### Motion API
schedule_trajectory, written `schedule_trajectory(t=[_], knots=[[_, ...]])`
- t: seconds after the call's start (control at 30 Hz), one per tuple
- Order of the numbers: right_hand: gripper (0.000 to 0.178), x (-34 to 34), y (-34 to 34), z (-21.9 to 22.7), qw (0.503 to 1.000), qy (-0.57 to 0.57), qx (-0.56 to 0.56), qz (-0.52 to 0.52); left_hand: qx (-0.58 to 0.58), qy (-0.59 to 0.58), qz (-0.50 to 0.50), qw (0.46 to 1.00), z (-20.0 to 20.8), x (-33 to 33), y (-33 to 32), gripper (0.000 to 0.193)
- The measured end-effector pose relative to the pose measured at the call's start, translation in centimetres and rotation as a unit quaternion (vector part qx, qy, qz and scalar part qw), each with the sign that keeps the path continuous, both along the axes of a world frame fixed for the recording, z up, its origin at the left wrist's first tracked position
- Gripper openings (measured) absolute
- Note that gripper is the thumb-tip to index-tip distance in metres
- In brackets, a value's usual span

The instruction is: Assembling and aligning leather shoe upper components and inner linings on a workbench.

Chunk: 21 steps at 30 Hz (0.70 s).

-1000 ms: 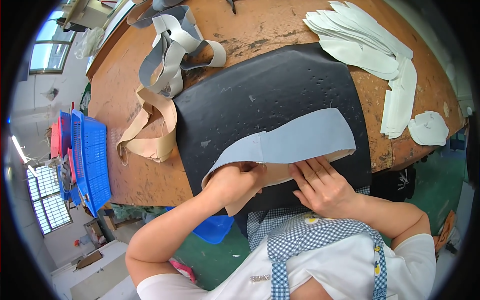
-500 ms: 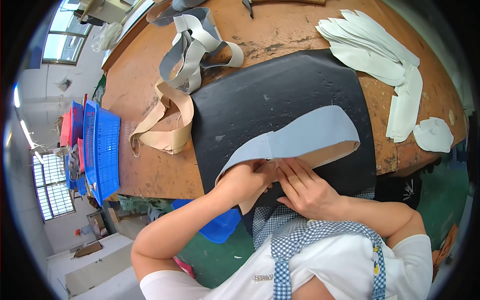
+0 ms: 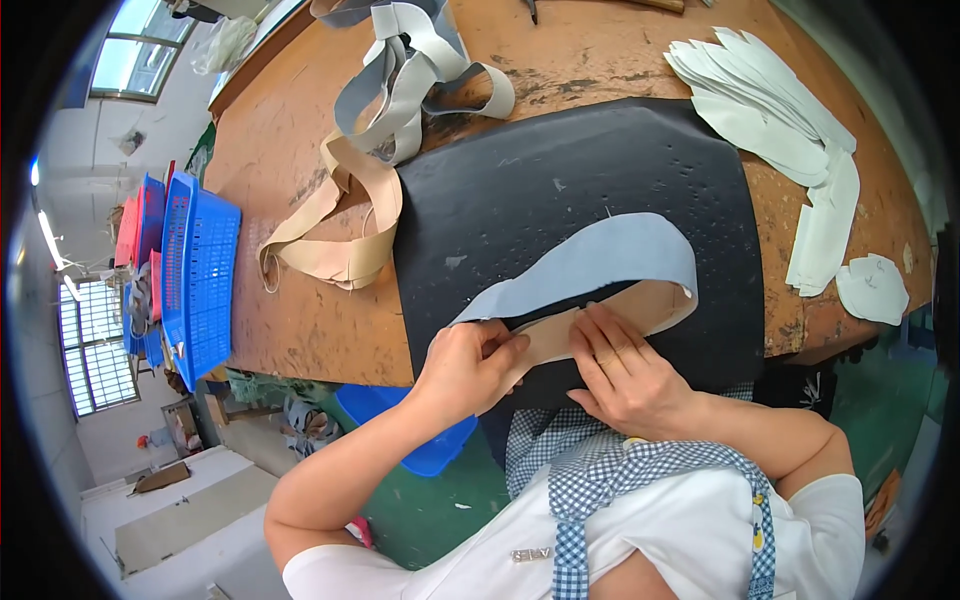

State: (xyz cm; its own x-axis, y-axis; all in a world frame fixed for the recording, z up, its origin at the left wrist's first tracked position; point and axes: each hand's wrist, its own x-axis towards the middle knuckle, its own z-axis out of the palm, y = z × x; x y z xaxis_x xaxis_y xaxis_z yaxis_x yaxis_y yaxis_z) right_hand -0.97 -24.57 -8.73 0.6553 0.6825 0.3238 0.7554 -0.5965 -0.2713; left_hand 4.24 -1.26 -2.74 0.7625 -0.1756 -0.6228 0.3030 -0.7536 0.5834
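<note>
A long strip (image 3: 610,250), light blue on one face and beige on the other, is bent into a loop over a black mat (image 3: 500,210). My left hand (image 3: 462,368) pinches the strip at its left end, thumb and fingers closed on it. My right hand (image 3: 630,375) lies with its fingers stretched flat on the beige face, near the loop's lower edge. A ring shows on one of its fingers. The underside of the strip beneath my right fingers is hidden.
Beige strips (image 3: 340,225) and grey-white strips (image 3: 410,80) lie tangled at the left of the worn wooden table (image 3: 270,340). Stacked white pieces (image 3: 760,110) and a small white piece (image 3: 872,290) are at the right. A blue basket (image 3: 205,280) stands beyond the left edge.
The loop's right end has shifted slightly left. My hands have moved apart, exposing more beige between them. The view has shifted a little.
</note>
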Motion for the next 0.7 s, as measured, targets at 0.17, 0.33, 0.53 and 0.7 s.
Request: schedule_trajectory(t=[0.17,0.33,0.53,0.7], knots=[[0.066,-0.12,0.11,0.07,1.000,0.006,0.001,0.000,0.003,-0.003,-0.006,1.000,0.18,0.09,0.11,0.031],[0.065,-0.29,0.15,-0.25,1.000,-0.010,-0.015,-0.001,-0.011,-0.018,-0.019,1.000,-0.08,0.10,0.21,0.030],[0.065,-0.27,0.13,-0.23,1.000,-0.016,-0.020,-0.003,0.016,-0.006,-0.029,0.999,0.18,0.61,-0.19,0.031],[0.064,-0.14,0.07,0.08,1.000,-0.018,-0.022,0.001,0.032,0.008,-0.027,0.999,0.24,0.89,-0.43,0.033]])
